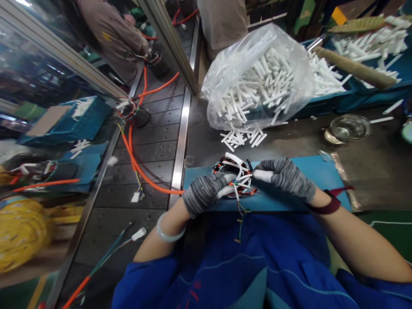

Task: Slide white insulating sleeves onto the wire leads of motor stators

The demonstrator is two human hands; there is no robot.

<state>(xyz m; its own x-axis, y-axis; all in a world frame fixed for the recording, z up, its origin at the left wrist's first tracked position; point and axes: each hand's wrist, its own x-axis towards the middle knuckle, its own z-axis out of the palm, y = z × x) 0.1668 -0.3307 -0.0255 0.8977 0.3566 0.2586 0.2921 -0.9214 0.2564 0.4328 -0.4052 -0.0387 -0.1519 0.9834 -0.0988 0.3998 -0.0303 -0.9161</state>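
A round wound stator point(236, 178) with copper coils, thin wires and white sleeves lies on a blue pad point(322, 171) just in front of me. My left hand point(206, 191), in a grey knit glove, grips its left side, white-tipped fingers curled round the wires. My right hand point(285, 178), gloved the same, pinches a white sleeve at the stator's right edge. Thin green and red leads point(240, 216) hang from it over the pad's front edge.
A clear bag point(257, 77) full of white sleeves stands behind, with loose ones point(243, 138) spilled before it. Blue bins point(370, 92) of sleeves fill the right rear. A glass dish point(349, 128) sits right. A conveyor point(151, 154) with another stator point(130, 112) and orange cable runs left. Another person point(112, 34) works far left.
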